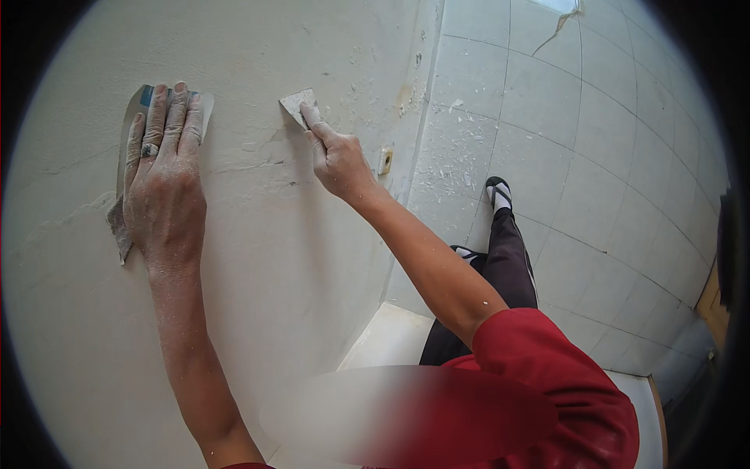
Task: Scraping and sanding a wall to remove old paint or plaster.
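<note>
My left hand [167,176], dusted white and wearing a ring, lies with straight fingers on what looks like a folded sheet of sandpaper [123,225]. That sheet is pressed to the plastered wall [252,246]; blue print shows at its top, and a dark gritty corner sticks out beside the wrist. In my right hand [345,167] is a putty knife [296,99], its blade coated in white residue and my index finger laid along it. The handle is hidden in my fist. Whether the blade's edge touches the wall, I cannot tell. Cracks and chipped patches run across the plaster near both hands.
A wall socket [385,161] sits low on the wall beside my right wrist. White flakes [457,158] litter the tiled floor [539,193] along the wall's foot. My feet in flip-flops [499,190] stand there. A wooden edge [710,293] shows at far right.
</note>
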`<action>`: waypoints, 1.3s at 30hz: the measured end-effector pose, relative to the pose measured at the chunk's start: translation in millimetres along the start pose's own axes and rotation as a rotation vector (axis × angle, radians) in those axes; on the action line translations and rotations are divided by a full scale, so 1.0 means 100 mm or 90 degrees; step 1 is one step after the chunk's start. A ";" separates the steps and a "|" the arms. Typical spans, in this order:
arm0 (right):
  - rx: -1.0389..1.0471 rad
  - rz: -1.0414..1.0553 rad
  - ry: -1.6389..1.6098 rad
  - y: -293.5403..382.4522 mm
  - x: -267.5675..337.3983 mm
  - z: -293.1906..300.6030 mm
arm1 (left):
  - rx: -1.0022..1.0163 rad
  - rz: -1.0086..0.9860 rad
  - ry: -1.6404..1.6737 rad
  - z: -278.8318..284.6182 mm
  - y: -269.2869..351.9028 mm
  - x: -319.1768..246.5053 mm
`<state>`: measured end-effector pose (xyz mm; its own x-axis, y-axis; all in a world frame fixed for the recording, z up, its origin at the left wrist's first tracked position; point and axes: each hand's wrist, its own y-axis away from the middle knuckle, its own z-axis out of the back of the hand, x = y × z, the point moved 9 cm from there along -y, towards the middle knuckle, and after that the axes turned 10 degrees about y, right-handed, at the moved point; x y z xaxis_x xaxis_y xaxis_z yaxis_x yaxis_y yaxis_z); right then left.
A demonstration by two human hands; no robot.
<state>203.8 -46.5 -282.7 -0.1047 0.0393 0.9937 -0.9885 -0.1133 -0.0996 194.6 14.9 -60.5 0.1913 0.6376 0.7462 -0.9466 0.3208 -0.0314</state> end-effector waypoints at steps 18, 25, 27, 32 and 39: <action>-0.009 -0.168 -0.047 0.19 0.27 -0.18 | 0.043 0.011 -0.010 0.09 0.04 0.07; -0.047 -0.237 0.002 -0.74 -0.26 0.19 | 0.031 0.011 0.035 0.08 -0.01 0.02; -0.142 0.070 0.150 -0.39 0.14 0.14 | 0.035 0.012 0.043 0.10 -0.03 0.02; -0.038 -0.198 0.020 -1.05 -0.13 0.38 | 0.050 0.016 0.071 0.11 -0.05 0.02; -0.010 -0.149 0.071 -0.81 -0.03 0.23 | 0.074 0.024 0.074 0.11 0.01 0.06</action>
<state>286.5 -60.7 -276.8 0.1166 0.1715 0.9783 -0.9888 -0.0726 0.1305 191.8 11.2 -48.9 0.1779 0.7261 0.6642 -0.9760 0.2163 0.0249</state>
